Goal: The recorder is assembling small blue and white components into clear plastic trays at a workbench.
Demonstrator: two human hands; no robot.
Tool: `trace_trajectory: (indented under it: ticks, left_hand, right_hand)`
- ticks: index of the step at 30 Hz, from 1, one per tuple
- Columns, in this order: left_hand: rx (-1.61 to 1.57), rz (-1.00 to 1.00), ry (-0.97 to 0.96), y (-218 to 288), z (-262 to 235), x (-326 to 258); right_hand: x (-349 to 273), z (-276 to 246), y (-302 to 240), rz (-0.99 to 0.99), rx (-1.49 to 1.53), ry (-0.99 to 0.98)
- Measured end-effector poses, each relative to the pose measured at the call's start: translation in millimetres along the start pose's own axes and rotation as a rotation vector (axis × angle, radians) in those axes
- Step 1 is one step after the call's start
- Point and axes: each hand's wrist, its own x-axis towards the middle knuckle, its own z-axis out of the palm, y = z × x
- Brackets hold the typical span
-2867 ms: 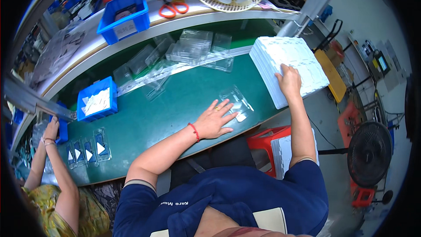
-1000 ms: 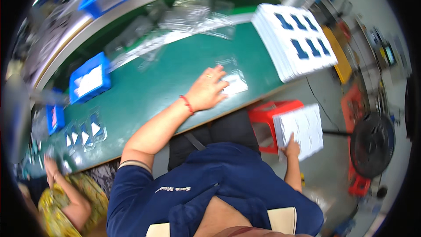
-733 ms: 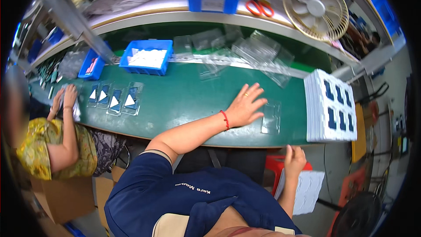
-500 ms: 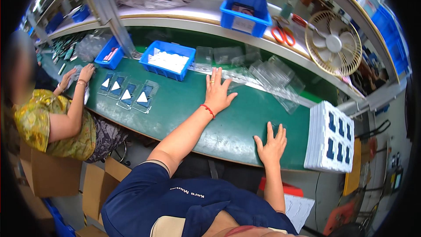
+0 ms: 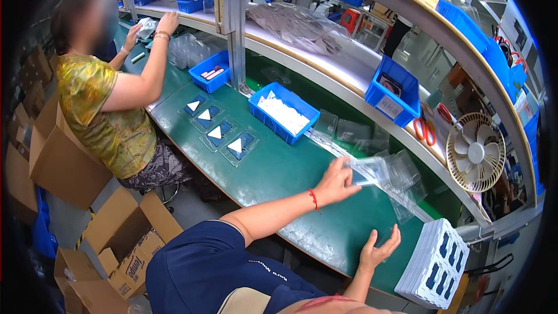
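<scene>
My left hand (image 5: 337,182), with a red bracelet at its wrist, pinches a clear plastic blister tray (image 5: 372,171) over the back of the green table. Motion smears the tray somewhat. More clear blister trays (image 5: 406,181) lie in a loose pile just beyond it. My right hand (image 5: 379,250) hovers near the table's right part, fingers apart and holding nothing. Close to its right stands a stack of white trays (image 5: 433,264) with dark blue pieces in the top one. To the left, several clear blister packs (image 5: 237,146) with dark blue pieces and white triangles lie in a row.
A blue bin (image 5: 285,113) of white pieces stands behind the row; a smaller blue bin (image 5: 210,72) holds pink pieces. A co-worker (image 5: 110,93) handles something at the left. The shelf carries a blue bin (image 5: 393,92), orange scissors (image 5: 424,131) and a fan (image 5: 475,152). Open cartons (image 5: 125,221) stand below.
The view has swung left. My left hand has gone from lying flat on the table to gripping a clear blister tray. My right hand has turned, fingers still apart. The co-worker's hands have risen.
</scene>
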Motion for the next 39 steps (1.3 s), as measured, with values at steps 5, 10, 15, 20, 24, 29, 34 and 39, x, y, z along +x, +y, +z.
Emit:
trace_trajectory:
  ticks: [5,10,15,20,24,29,34,39]
  left_hand:
    - [-0.919,-0.515,-0.579,21,35,-34]
    - [-0.751,-0.598,-0.926,14,31,-34]
    - [-0.919,-0.478,-0.559,26,19,-26]
    - [-0.903,-0.682,-0.547,30,12,-28]
    - [-0.897,-0.721,-0.567,35,12,-25]
    - [-0.990,-0.752,-0.566,29,12,-21]
    - [-0.951,-0.786,-0.593,18,9,-15]
    - [-0.864,-0.831,-0.657,24,4,-14]
  right_hand:
    - [30,40,-40,0.475,0.950,-0.001]
    - [39,48,-36,0.539,1.014,-0.049]
    - [22,44,-32,0.628,0.812,-0.171]
    - [21,31,-54,0.365,0.374,-0.202]
    - [20,30,-46,0.377,0.268,-0.182]
    - [25,30,-47,0.492,0.522,-0.251]
    - [24,26,-31,0.855,0.830,-0.171]
    - [26,7,-39,0.371,-0.160,-0.189]
